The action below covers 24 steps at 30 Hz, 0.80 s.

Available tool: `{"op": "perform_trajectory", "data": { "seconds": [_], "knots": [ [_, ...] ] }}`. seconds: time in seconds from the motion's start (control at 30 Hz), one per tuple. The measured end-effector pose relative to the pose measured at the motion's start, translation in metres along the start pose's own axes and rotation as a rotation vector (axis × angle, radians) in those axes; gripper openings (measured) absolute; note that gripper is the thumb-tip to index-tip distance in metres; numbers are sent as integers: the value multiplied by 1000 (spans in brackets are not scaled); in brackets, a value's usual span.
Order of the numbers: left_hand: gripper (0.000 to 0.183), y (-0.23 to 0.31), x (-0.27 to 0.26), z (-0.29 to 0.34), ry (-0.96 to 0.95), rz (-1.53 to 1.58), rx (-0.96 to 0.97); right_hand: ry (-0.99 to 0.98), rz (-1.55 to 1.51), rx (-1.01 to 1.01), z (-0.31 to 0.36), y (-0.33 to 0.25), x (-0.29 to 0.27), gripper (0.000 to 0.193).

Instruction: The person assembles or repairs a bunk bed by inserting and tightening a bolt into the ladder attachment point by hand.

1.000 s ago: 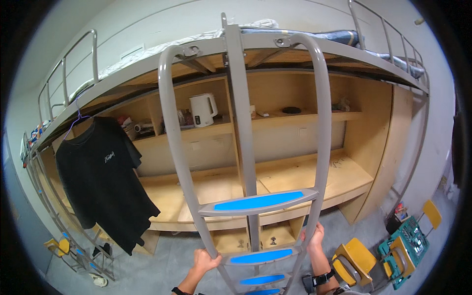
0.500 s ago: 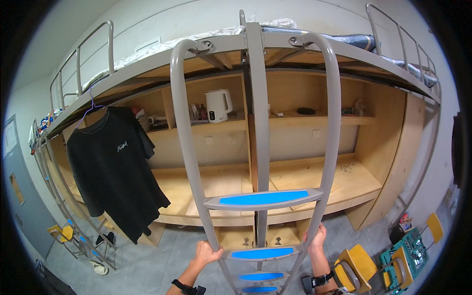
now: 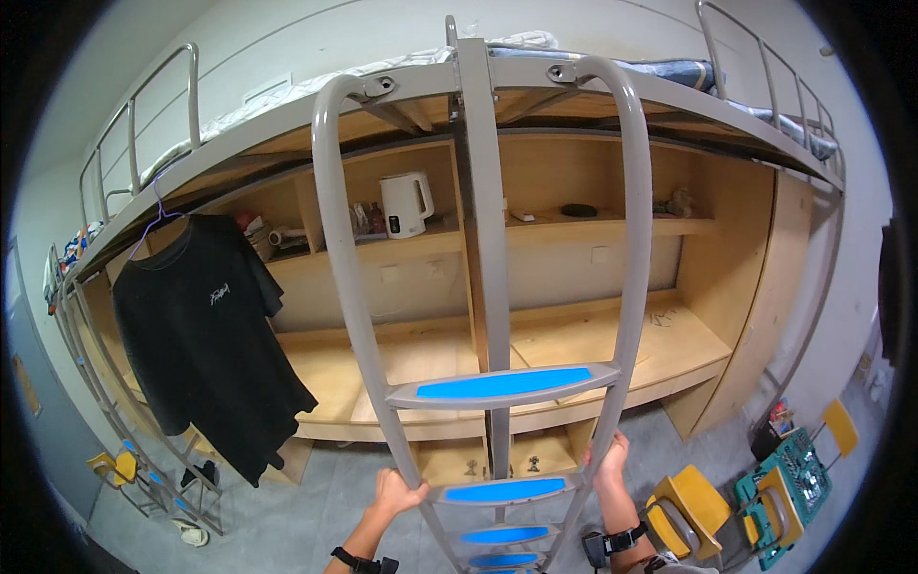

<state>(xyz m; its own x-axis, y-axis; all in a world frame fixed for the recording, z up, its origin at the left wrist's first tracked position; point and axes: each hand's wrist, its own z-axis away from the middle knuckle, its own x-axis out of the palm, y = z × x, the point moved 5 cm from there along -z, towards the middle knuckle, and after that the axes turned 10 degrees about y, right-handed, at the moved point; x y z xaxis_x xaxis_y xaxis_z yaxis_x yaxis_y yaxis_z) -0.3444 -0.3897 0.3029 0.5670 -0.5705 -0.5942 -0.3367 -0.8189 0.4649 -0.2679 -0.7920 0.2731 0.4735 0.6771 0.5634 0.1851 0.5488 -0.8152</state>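
A grey metal bunk ladder (image 3: 503, 384) with blue tread pads stands in front of me. Its curved tops meet brackets on the bed frame (image 3: 421, 84). My left hand (image 3: 396, 495) is closed around the left rail, beside the second visible rung. On the opposite rail, at about the same height, my right hand (image 3: 609, 463) has its fingers wrapped round the tube. Both wrists wear black straps with small devices. Behind the ladder runs a grey upright post (image 3: 492, 239).
A black T-shirt (image 3: 206, 335) hangs at left on a purple hanger. Wooden shelves hold a white kettle (image 3: 405, 204). At lower right are yellow chairs (image 3: 690, 507) and an opened green tool case (image 3: 798, 478). Another ladder (image 3: 134, 450) stands at far left.
The view has shifted slightly, so the bed, shelves and shirt appear farther left. Both hands keep their grip at the same places on the rails.
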Motion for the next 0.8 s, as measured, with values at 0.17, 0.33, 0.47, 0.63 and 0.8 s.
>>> {"op": "perform_trajectory", "data": {
  "seconds": [0.17,0.33,0.47,0.63,0.8],
  "knots": [
    [17,1,0,2,-35,-34,-15,23,-55,32,-2,2,-3,21],
    [25,11,-4,-4,-22,18,-11,30,3,11,6,-6,2,23],
    [25,5,-2,-1,0,18,8,25,-20,17,3,-3,0,25],
    [25,13,-5,-3,-16,7,-9,28,-20,-5,2,-3,-3,28],
    [23,11,-3,-1,-12,32,-23,52,-32,6,2,-3,-4,27]
  ]
}}
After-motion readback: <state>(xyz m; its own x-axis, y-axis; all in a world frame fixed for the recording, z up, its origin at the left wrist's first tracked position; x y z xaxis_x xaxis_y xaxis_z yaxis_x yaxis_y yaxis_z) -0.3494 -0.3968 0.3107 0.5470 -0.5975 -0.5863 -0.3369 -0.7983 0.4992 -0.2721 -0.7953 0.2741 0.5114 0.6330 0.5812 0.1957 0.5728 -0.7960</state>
